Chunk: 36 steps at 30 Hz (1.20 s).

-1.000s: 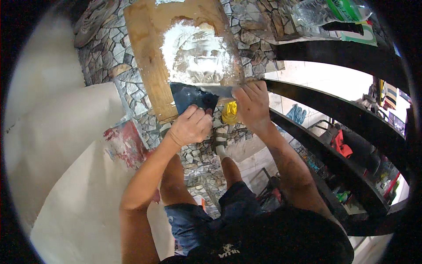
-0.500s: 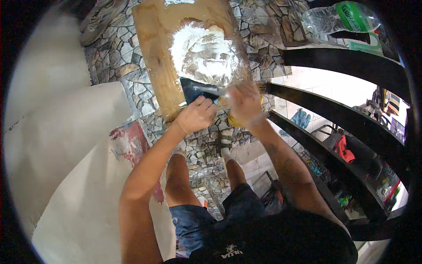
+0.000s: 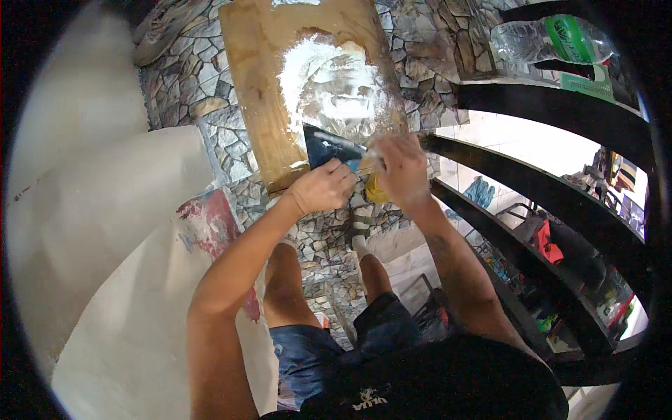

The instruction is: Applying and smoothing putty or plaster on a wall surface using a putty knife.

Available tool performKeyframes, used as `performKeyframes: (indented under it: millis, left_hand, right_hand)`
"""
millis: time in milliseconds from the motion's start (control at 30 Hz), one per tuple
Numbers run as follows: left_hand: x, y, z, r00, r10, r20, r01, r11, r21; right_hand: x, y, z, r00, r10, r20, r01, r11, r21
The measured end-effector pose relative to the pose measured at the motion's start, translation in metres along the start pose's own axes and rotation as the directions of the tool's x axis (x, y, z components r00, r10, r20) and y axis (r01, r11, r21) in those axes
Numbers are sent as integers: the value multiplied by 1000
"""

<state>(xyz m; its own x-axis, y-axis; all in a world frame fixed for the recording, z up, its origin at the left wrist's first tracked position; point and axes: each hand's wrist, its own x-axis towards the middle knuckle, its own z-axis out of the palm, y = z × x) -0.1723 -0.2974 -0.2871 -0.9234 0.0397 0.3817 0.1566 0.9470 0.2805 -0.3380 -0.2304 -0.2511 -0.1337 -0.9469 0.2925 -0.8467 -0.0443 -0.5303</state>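
A putty knife (image 3: pixel 329 148) with a wide dark blade is over the near edge of the wooden board (image 3: pixel 255 91), a whitish streak along its upper edge. My left hand (image 3: pixel 324 186) is closed at the blade's near side, its fingers covering the grip. My right hand (image 3: pixel 402 168) is curled at the blade's right end, smeared by motion; what it holds is hard to make out. Beyond the blade, white putty (image 3: pixel 336 87) lies spread in a rough patch on the board. Partly hidden behind my right hand is a yellow object (image 3: pixel 376 190).
Black slats (image 3: pixel 532 161) run along the right side. A plastic bottle with a green label (image 3: pixel 553 40) lies at the far right. A red, putty-smeared panel (image 3: pixel 210 217) leans by the pale surface at left. Stone-patterned flooring (image 3: pixel 234 143) surrounds the board.
The view has shifted slightly, so the board sits a little lower and further right. The blade has tilted, and my right hand has moved along its end. My left hand keeps its grip.
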Motion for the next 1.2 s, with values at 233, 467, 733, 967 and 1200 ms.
performKeyframes:
  millis: [233,467,733,967,1200]
  left_hand:
    - [0,0,-11,996,37,87,-40,999,36]
    - [1,11,-5,995,-78,-67,83,993,79]
    - [-18,14,-4,997,-69,20,67,996,59]
    - [2,16,-10,999,12,-32,-11,1000,8]
    - [-37,39,-10,792,-610,-11,610,791,52]
  right_hand:
    - [-7,-2,16,997,-19,76,22,999,-36]
    - [12,53,41,971,125,202,-81,974,-210]
    - [-8,-14,4,999,17,34,-16,999,-50]
    - [-3,15,38,966,83,245,-50,989,-137]
    - [-3,62,44,1000,26,10,-24,988,-151]
